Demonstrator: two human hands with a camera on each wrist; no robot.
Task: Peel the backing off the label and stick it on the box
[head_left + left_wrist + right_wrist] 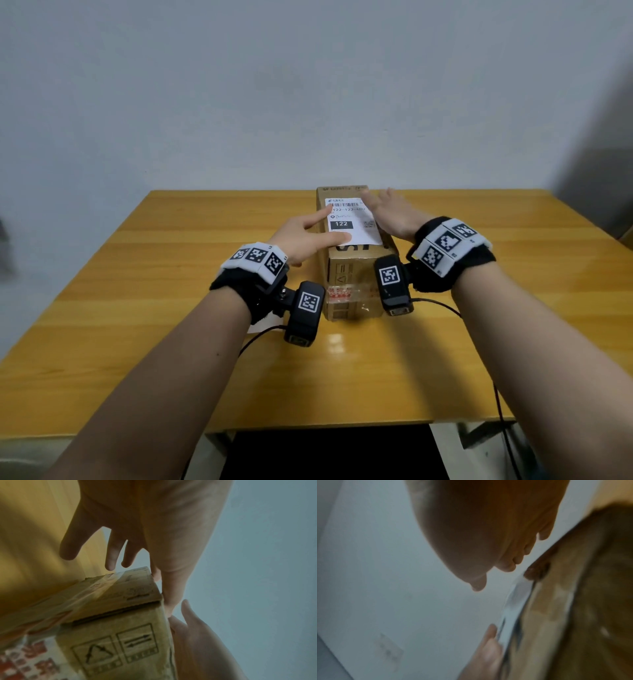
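Note:
A brown cardboard box (352, 274) stands on the wooden table (171, 291), its short end toward me. The white shipping label (356, 219) with a barcode and "122" lies flat on the box top. My left hand (325, 224) presses on the label, index finger straight near the barcode and thumb at the label's near edge. My right hand (380, 202) is open with straight fingers at the label's far right corner. The left wrist view shows my left hand (120, 534) spread over the box (111, 635). In the blurred right wrist view, the label's edge (517, 601) lies along the box (573, 588).
A white scrap of paper (262, 325) lies on the table, mostly hidden under my left wrist. A grey wall (308, 85) rises just behind the table's far edge. Black cables (500, 394) trail from both wrist cameras over the front edge.

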